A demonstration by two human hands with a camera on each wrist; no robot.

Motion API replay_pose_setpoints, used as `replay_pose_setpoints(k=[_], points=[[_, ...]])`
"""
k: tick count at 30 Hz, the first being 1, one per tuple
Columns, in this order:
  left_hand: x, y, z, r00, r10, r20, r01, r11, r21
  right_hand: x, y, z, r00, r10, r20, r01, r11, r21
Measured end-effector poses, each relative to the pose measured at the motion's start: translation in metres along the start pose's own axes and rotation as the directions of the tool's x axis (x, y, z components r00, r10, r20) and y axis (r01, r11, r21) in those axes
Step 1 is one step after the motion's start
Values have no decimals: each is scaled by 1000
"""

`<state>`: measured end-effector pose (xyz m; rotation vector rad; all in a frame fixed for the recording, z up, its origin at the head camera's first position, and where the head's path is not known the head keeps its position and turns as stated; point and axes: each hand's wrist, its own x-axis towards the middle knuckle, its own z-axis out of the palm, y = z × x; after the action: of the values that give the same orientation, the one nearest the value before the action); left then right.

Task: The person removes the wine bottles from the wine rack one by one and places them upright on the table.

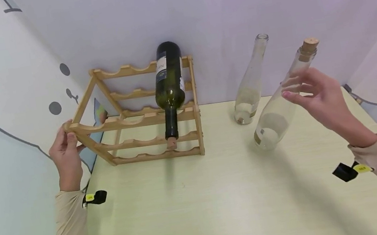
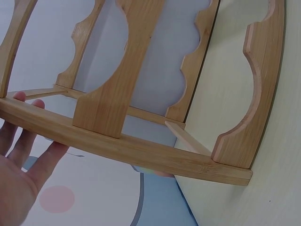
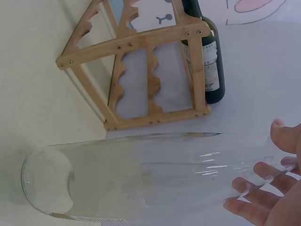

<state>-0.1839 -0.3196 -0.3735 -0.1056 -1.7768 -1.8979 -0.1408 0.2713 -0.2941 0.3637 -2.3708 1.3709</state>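
- R grip (image 1: 327, 100) (person's R hand): thumb + fingers curled round upper part of corked clear btl. (image 1: 276, 115).
- Corked clear btl.: on R half of worktop (image 1: 222, 201), nr. far edge; base down, long axis approx. vert., mouth up w/ cork (image 1: 309, 45) in it.
- L grip (image 1: 67, 160) (L hand): holds upper front L corner of wooden rack (image 1: 120, 123), thumb in front, fingers behind side rail.
- Rack: toward far-L corner of worktop; long axis runs side to side, approx. parallel to far edge.
- Dark btl. (image 1: 169, 82): lies across rack top, toward its R end; long axis front-to-back, neck w/ cork pointing to worktop's near edge, base to wall (image 1: 218, 17).
- Second clear btl. (image 1: 251, 84): upright, mouth up, btwn rack & corked clear btl., nr. far edge.
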Motion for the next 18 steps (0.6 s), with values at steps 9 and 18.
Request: replay_pose_setpoints(k=[9,18], points=[[0,0,0,1000,-3,0,3,1000,18,10,15,-6,1000,10,-29,-10,1000,-13],[-1,-1,-1,1000,4,-5,-4,1000,24,21,32,-11,996,48,-82,-49,999,-11]])
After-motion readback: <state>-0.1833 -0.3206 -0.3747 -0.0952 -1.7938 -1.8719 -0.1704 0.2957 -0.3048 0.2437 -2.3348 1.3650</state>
